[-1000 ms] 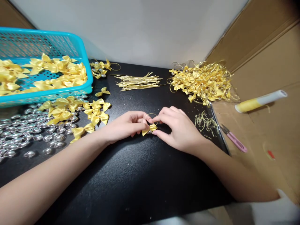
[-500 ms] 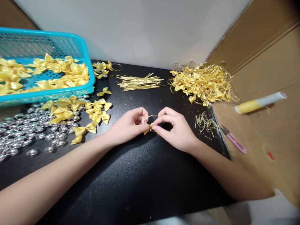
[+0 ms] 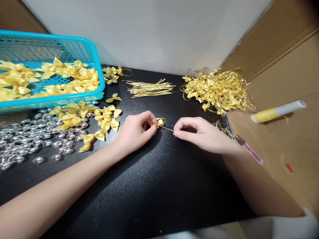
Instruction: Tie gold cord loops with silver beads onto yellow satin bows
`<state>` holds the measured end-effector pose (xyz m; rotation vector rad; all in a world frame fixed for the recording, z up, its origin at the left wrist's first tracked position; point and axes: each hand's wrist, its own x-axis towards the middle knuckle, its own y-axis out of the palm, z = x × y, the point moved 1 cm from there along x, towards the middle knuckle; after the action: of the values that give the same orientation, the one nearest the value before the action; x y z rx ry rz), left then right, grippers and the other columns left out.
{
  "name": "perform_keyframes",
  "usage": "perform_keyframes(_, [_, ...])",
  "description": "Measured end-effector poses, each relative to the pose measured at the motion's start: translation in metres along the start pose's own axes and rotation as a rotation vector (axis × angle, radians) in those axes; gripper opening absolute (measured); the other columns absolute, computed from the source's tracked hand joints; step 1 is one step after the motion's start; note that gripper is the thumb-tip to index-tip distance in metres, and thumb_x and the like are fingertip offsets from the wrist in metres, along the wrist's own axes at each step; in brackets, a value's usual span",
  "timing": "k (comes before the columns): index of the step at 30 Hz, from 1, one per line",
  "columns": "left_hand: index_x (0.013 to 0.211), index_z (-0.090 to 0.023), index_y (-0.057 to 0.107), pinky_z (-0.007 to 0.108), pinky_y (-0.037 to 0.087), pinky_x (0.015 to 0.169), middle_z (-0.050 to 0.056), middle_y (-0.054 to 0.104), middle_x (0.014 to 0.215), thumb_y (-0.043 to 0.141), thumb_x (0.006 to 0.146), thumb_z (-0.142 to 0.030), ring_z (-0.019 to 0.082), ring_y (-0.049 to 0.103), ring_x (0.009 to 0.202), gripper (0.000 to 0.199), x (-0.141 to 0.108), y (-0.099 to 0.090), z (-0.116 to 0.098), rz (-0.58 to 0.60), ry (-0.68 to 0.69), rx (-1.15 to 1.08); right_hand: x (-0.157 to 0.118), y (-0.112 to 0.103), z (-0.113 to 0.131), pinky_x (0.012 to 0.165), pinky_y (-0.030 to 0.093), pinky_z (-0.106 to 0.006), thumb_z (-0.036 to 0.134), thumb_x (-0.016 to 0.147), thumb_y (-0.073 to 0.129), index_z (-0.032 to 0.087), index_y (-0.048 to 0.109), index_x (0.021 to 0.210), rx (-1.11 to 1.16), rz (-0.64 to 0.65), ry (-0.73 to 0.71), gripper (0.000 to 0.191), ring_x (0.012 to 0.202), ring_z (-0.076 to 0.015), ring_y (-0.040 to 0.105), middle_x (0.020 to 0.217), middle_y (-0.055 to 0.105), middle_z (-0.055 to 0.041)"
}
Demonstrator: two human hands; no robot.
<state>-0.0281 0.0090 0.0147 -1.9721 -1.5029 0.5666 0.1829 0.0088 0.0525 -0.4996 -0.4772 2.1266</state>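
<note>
Inside the turquoise basket point(image 3: 62, 99), many yellow bows point(image 3: 74, 81) lie heaped.

One left hand point(image 3: 136, 131) and one right hand point(image 3: 199, 134) are holding one yellow satin bow point(image 3: 161, 122) and one thin gold wire point(image 3: 166, 128). One turquoise perforated plastic basket point(image 3: 74, 95), one pink-handled metal cutter point(image 3: 252, 154) and one white-and-yellow tube point(image 3: 277, 112) are showing. Dozens of glossy silver beads point(image 3: 38, 160), overlapping loose yellow bows point(image 3: 107, 122), straight gold strips point(image 3: 149, 89) and heaped wired bows point(image 3: 216, 89) are defying exact counts.

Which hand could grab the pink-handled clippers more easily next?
Probably the right hand, though it holds gold wire: the pink-handled clippers lie on that side. The left hand, pinching the yellow bow, is farther off.
</note>
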Motion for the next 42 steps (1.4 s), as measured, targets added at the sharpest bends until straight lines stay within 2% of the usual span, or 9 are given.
perform_keyframes(9, [0.078, -0.018, 0.064, 0.031, 0.042, 0.073, 0.004, 0.067, 0.079, 0.055, 0.083, -0.035, 0.020, 0.058, 0.077, 0.020, 0.004, -0.002, 0.001, -0.004, 0.066, 0.162, 0.000, 0.004, 0.000, 0.065, 0.044, -0.025, 0.023, 0.087, 0.060, 0.017, 0.066, 0.078, -0.132, -0.088, -0.048, 0.012, 0.071, -0.0129, 0.059, 0.075, 0.067, -0.0007])
perform_keyframes(12, [0.093, -0.017, 0.062, 0.035, 0.044, 0.082, 0.007, 0.063, 0.099, 0.059, 0.077, -0.031, 0.023, 0.057, 0.091, 0.022, 0.002, -0.004, 0.000, -0.167, 0.116, 0.124, 0.001, 0.007, 0.000, 0.064, 0.043, -0.025, 0.018, 0.086, 0.059, 0.017, 0.066, 0.077, -0.195, -0.147, -0.097, 0.011, 0.070, -0.0125, 0.058, 0.074, 0.066, -0.0007])
perform_keyframes(14, [0.094, -0.017, 0.058, 0.033, 0.045, 0.077, 0.006, 0.059, 0.095, 0.062, 0.073, -0.026, 0.020, 0.054, 0.084, 0.023, 0.000, -0.005, -0.001, -0.319, 0.169, 0.101, 0.001, 0.007, 0.000, 0.065, 0.043, -0.025, 0.015, 0.086, 0.059, 0.017, 0.065, 0.077, -0.226, -0.179, -0.133, 0.011, 0.069, -0.0124, 0.057, 0.074, 0.064, -0.0006])
perform_keyframes(16, [0.084, -0.018, 0.057, 0.030, 0.044, 0.070, 0.003, 0.057, 0.082, 0.063, 0.073, -0.022, 0.017, 0.052, 0.074, 0.013, -0.003, -0.006, -0.003, -0.352, 0.250, 0.077, 0.001, 0.007, 0.001, 0.067, 0.044, -0.026, 0.015, 0.086, 0.059, 0.017, 0.064, 0.077, -0.243, -0.198, -0.166, 0.011, 0.069, -0.0125, 0.057, 0.074, 0.063, -0.0006])
perform_keyframes(19, [0.082, -0.017, 0.062, 0.028, 0.045, 0.068, 0.003, 0.062, 0.081, 0.062, 0.079, -0.021, 0.016, 0.055, 0.072, 0.005, -0.004, -0.003, -0.003, -0.190, 0.314, 0.043, 0.001, 0.007, 0.002, 0.067, 0.044, -0.027, 0.016, 0.087, 0.059, 0.018, 0.064, 0.078, -0.249, -0.215, -0.208, 0.010, 0.070, -0.0128, 0.057, 0.076, 0.063, -0.0010])
perform_keyframes(23, [0.101, -0.016, 0.069, 0.030, 0.046, 0.081, 0.008, 0.070, 0.100, 0.059, 0.087, -0.024, 0.019, 0.061, 0.090, 0.019, 0.000, 0.004, 0.001, -0.014, 0.352, 0.034, 0.002, 0.008, 0.002, 0.075, 0.046, -0.030, 0.015, 0.087, 0.060, 0.018, 0.065, 0.080, -0.272, -0.250, -0.305, 0.009, 0.079, -0.0153, 0.059, 0.082, 0.066, -0.0027])
perform_keyframes(28, [0.087, -0.017, 0.069, 0.029, 0.044, 0.081, 0.005, 0.072, 0.089, 0.055, 0.091, -0.026, 0.017, 0.061, 0.083, 0.017, 0.002, 0.008, 0.002, 0.116, 0.393, -0.013, 0.005, 0.014, -0.002, 0.085, 0.047, -0.032, 0.015, 0.088, 0.059, 0.019, 0.064, 0.083, -0.232, -0.259, -0.374, 0.009, 0.088, -0.0167, 0.062, 0.090, 0.071, -0.0035])
perform_keyframes(35, [0.066, -0.016, 0.059, 0.024, 0.035, 0.054, 0.000, 0.057, 0.062, 0.062, 0.084, -0.033, 0.011, 0.046, 0.056, 0.025, -0.002, 0.009, 0.003, 0.203, 0.095, -0.414, 0.007, 0.025, -0.008, 0.070, 0.044, -0.025, 0.017, 0.089, 0.059, 0.018, 0.064, 0.079, -0.224, -0.145, -0.324, 0.011, 0.070, -0.0118, 0.062, 0.076, 0.070, -0.0001])
perform_keyframes(42, [0.062, -0.013, 0.061, 0.021, 0.038, 0.056, -0.001, 0.061, 0.060, 0.075, 0.076, -0.035, 0.009, 0.050, 0.057, 0.029, -0.002, 0.015, 0.010, 0.330, -0.090, -0.863, 0.007, 0.038, -0.014, 0.076, 0.041, -0.029, 0.017, 0.090, 0.056, 0.018, 0.062, 0.076, -0.356, -0.159, -0.471, 0.015, 0.070, -0.0135, 0.060, 0.071, 0.068, -0.0003])
